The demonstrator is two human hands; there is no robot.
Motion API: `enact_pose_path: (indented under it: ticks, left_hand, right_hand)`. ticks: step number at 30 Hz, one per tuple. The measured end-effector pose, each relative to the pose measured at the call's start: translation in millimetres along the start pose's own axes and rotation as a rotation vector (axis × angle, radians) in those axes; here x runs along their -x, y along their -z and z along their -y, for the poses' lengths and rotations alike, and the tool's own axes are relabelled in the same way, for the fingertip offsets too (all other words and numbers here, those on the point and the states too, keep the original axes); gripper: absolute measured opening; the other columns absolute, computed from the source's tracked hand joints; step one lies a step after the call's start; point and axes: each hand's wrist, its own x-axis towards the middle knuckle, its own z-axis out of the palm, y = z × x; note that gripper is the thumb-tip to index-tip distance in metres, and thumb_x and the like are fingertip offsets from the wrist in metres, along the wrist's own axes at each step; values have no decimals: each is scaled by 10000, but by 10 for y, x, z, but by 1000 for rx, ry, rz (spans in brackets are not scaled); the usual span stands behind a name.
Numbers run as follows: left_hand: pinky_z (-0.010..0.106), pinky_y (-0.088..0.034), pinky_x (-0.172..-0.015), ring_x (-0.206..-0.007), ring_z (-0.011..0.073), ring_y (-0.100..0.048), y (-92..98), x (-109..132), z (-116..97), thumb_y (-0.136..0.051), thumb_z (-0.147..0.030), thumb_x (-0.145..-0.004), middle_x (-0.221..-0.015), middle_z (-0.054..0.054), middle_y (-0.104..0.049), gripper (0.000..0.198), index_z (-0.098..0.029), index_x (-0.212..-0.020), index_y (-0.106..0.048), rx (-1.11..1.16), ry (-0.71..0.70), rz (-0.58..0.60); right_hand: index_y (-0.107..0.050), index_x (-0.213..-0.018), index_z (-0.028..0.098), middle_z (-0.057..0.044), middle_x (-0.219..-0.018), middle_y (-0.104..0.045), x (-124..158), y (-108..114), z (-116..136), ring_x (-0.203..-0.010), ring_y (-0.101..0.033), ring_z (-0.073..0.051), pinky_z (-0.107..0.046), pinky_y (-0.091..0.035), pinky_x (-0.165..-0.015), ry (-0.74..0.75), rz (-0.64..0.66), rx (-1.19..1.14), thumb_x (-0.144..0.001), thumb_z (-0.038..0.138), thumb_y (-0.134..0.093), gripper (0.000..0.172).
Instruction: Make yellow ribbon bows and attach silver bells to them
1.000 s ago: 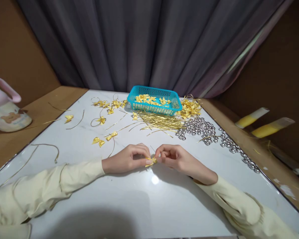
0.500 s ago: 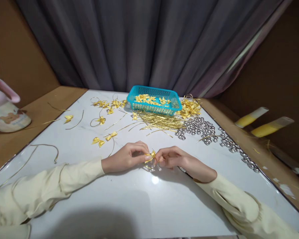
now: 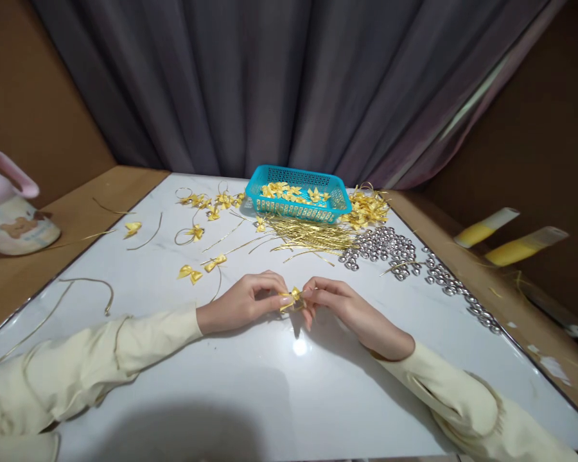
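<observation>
Between my hands, above the white tabletop (image 3: 250, 378), is a small yellow ribbon bow (image 3: 294, 296). My left hand (image 3: 248, 300) pinches its left side between thumb and fingers. Thumb and index finger of my right hand (image 3: 338, 304) are pressed together at the bow's right edge; whether they grip its ribbon or a thin gold cord there is too small to tell. Two loose yellow bows, one on the left (image 3: 189, 274) and one closer to my left hand (image 3: 216, 262), lie behind my left wrist.
A blue basket (image 3: 298, 210) holding yellow bows stands at the back. Gold cords (image 3: 313, 235) lie before it, and silver heart-shaped pieces (image 3: 383, 247) spread rightward. Finished-looking bows with cord loops (image 3: 192, 233) lie left. A mug (image 3: 17, 218) stands far left, two yellow tubes (image 3: 527, 246) right.
My right hand has turned and risen slightly, its fingertips now pinched at the bow's right edge. The cord loop that hung below the bow no longer shows clearly. My left hand stays put.
</observation>
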Motion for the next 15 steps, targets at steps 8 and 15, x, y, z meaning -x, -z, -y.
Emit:
enact_pose_path:
  ticks: [8,15]
  left_hand:
    - [317,-421,-780,-827,171,-530,-1,0,0,-552,-271,-857,-804,51,-583,179,-142,-759,-628,-16,-3,9]
    - [307,-415,-784,-836,168,-527,-2,4,8,-560,-247,-853,-799,47,-582,161,-140,-762,-639,-11,0,19]
  right_hand:
    - [-468,-691,183,33,-478,-558,-38,-46,-142,-490,-488,-106,-236,-381,-555,11,-25,147,-867,264,-440,196]
    - [-446,-633,185,83,-390,-454,-58,-3,-199,-363,-355,-61,-193,-280,-417,-49,11,196,-761,408,-624,312]
